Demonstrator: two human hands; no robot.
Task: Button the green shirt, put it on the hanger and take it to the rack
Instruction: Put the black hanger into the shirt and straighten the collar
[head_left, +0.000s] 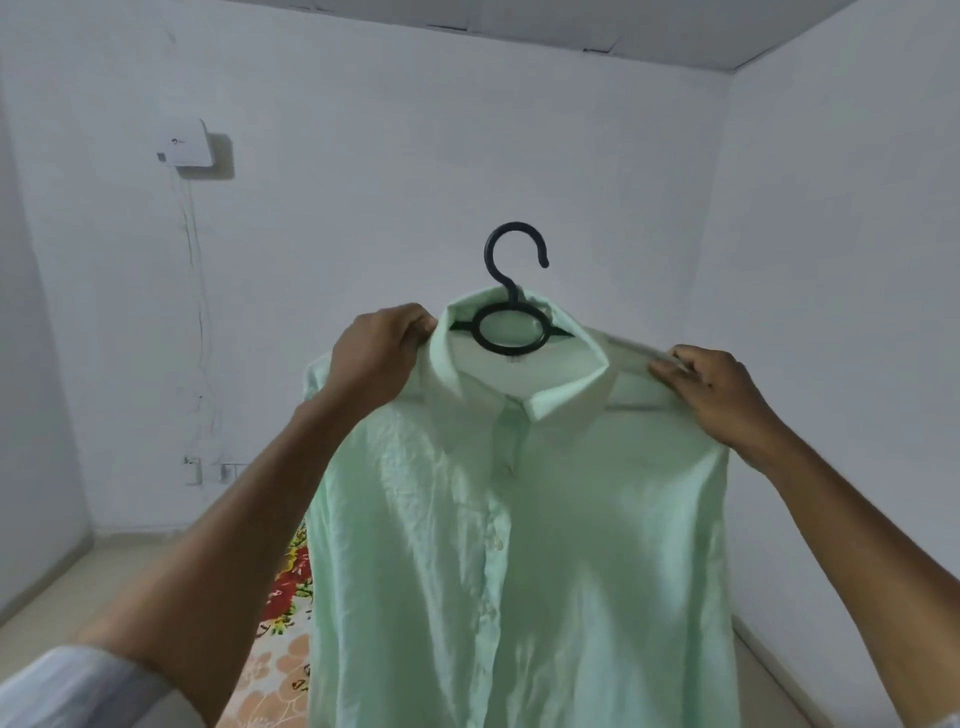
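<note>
The pale green shirt (519, 545) hangs in front of me, its front placket buttoned down the middle. A black plastic hanger (511, 312) sits inside the collar, its hook sticking up above the neck. My left hand (376, 358) grips the shirt's left shoulder next to the collar. On the other side, my right hand (722, 395) pinches the right shoulder seam. Both arms are raised, holding the shirt up in the air. The hanger's arms are hidden under the fabric.
A white wall stands straight ahead with a small white box (189, 145) mounted at upper left and a cable running down. A floral bedsheet (283, 623) shows below the shirt at left. Beige floor runs along both walls. No rack is in view.
</note>
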